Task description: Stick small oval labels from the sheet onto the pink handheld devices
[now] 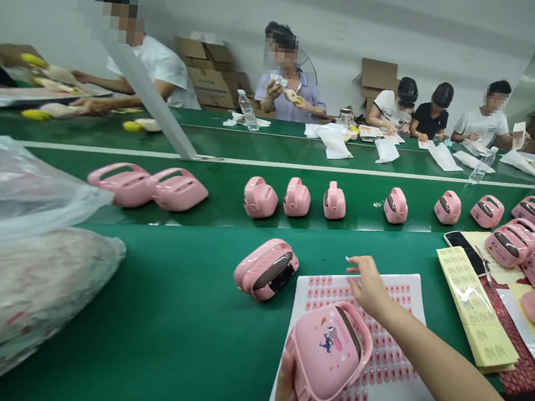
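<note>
Two hands over green surface [165, 323]: left hand [293, 395] clamped under pink case [328, 351], case tilted above sticker sheet [398, 339]; right hand [369, 287] beside case, fingers apart. Risk: one-hand hold slipping, case dropping onto sheet or nearby case [265, 269].

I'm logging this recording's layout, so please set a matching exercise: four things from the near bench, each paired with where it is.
Things:
1 printed pink case
2 smartphone
3 sheet of pink labels
4 plastic bag

Places:
A on pale yellow paper
B on the green belt, beneath the right hand
C held in the left hand
D at the far left of the belt

Pairs: 1C, 2A, 3B, 4D
</note>
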`<state>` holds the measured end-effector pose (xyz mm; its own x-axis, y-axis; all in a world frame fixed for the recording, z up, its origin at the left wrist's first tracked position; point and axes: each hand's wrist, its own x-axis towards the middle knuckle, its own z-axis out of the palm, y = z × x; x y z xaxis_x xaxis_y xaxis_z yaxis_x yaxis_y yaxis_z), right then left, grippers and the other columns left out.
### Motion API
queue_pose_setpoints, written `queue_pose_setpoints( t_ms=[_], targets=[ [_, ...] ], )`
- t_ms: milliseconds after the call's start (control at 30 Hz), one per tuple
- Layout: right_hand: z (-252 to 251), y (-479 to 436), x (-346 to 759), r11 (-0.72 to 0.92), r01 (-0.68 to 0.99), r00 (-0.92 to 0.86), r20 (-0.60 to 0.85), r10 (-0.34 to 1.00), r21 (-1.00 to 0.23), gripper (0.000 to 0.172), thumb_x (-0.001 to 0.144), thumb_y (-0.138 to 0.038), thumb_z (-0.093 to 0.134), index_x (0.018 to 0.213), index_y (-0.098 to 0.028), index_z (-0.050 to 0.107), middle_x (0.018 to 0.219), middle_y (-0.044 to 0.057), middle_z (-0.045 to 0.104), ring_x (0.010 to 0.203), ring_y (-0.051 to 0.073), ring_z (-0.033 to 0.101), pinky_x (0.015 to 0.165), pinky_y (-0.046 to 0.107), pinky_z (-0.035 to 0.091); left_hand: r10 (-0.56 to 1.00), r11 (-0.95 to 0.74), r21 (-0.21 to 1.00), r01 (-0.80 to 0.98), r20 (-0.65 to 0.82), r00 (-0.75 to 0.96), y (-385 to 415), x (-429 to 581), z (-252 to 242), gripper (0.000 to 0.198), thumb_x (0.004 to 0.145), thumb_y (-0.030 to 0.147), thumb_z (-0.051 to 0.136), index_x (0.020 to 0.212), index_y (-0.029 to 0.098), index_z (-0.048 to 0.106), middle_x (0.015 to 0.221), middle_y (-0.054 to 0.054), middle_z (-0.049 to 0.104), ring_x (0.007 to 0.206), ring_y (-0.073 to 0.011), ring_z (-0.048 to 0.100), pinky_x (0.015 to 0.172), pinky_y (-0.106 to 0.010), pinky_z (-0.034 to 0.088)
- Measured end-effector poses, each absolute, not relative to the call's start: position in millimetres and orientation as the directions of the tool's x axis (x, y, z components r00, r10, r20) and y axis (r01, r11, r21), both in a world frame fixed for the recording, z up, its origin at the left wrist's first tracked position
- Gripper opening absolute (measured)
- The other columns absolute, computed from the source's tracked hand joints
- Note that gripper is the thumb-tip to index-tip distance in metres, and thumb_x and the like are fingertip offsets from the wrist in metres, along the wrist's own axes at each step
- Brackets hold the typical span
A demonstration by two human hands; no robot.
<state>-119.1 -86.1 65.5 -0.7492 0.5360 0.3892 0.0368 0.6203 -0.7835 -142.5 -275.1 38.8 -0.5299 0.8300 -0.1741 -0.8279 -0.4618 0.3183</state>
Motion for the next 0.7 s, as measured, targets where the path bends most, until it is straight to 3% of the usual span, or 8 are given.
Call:
queue_pose_setpoints(
  t_ms=[100,233,333,400,467,533,600,700],
  targets=[
    [47.2,-97.3,-152.5,0.649,0.021,-0.805,0.372,0.462,-0.761,0.051,0.068,0.003,0.052,0.114,-0.019,0.054,0.103,0.009,0.054,0.089,0.022,0.062,0.084,0.044,0.049,0.812,-0.541,0.285,-0.791,-0.066,-0.579,-285.7,-148.4,30.4,0.027,0.088,0.034,0.047,0.105,0.036,0.069,0.103,0.000,0.072,0.099,-0.0221,0.066,0.096,-0.039,0.044],
    [44.6,-103.8,-158.4,0.665,-0.019,-0.824,0.388,0.413,-0.747,0.047,0.072,0.000,0.053,0.112,-0.022,0.058,0.095,0.008,0.058,0.090,0.023,0.059,0.085,0.044,0.046,0.772,-0.590,0.235,-0.773,-0.118,-0.625,-288.2,-157.5,29.6,0.037,0.088,0.044,0.045,0.119,0.032,0.061,0.108,-0.006,0.071,0.101,-0.0269,0.065,0.088,-0.043,0.050],
    [54.6,-108.4,-145.7,0.643,-0.036,-0.776,0.427,0.465,-0.765,0.043,0.078,-0.009,0.053,0.117,-0.026,0.054,0.093,0.006,0.056,0.088,0.021,0.058,0.086,0.042,0.046,0.705,-0.651,0.231,-0.723,-0.171,-0.689,-284.0,-164.0,37.0,0.045,0.083,0.046,0.051,0.124,0.028,0.057,0.108,-0.010,0.071,0.099,-0.0305,0.065,0.083,-0.045,0.052],
    [67.2,-119.4,-133.8,0.498,-0.081,-0.678,0.413,0.607,-0.864,0.043,0.082,-0.016,0.052,0.123,-0.027,0.045,0.097,0.004,0.054,0.083,0.018,0.059,0.084,0.040,0.048,0.664,-0.675,0.240,-0.698,-0.214,-0.716,-277.3,-166.1,45.2,0.047,0.080,0.044,0.053,0.125,0.027,0.056,0.106,-0.010,0.071,0.097,-0.0293,0.066,0.082,-0.043,0.053],
    [82.4,-137.1,-121.4,0.195,-0.207,-0.594,0.282,0.753,-0.959,0.043,0.080,-0.024,0.058,0.120,-0.026,0.043,0.098,0.003,0.053,0.072,0.013,0.059,0.077,0.035,0.052,0.640,-0.678,0.241,-0.695,-0.272,-0.719,-267.9,-165.4,54.5,0.049,0.079,0.044,0.053,0.124,0.024,0.056,0.106,-0.011,0.071,0.098,-0.0285,0.066,0.082,-0.040,0.053],
    [96.0,-156.8,-110.8,-0.089,-0.323,-0.590,0.127,0.797,-0.942,0.044,0.073,-0.028,0.068,0.111,-0.025,0.047,0.094,0.001,0.053,0.065,0.011,0.058,0.071,0.031,0.054,0.624,-0.686,0.212,-0.696,-0.321,-0.712,-257.6,-161.9,62.8,0.049,0.079,0.049,0.051,0.118,0.021,0.060,0.104,-0.012,0.071,0.099,-0.0276,0.065,0.081,-0.036,0.054],
    [105.1,-172.6,-104.0,-0.212,-0.361,-0.599,0.051,0.799,-0.908,0.046,0.066,-0.028,0.073,0.105,-0.025,0.049,0.088,-0.001,0.052,0.063,0.011,0.058,0.069,0.030,0.054,0.616,-0.698,0.173,-0.695,-0.351,-0.706,-248.1,-156.3,68.7,0.048,0.079,0.051,0.049,0.111,0.018,0.063,0.100,-0.013,0.072,0.094,-0.0255,0.067,0.078,-0.033,0.054],
    [109.9,-183.3,-100.8,-0.247,-0.385,-0.551,0.007,0.834,-0.889,0.046,0.063,-0.026,0.074,0.102,-0.026,0.048,0.081,-0.004,0.050,0.061,0.011,0.059,0.066,0.031,0.056,0.616,-0.699,0.139,-0.702,-0.382,-0.689,-238.8,-147.0,72.2,0.045,0.080,0.050,0.047,0.105,0.016,0.065,0.097,-0.013,0.072,0.085,-0.0222,0.069,0.074,-0.029,0.055]
  ],
)
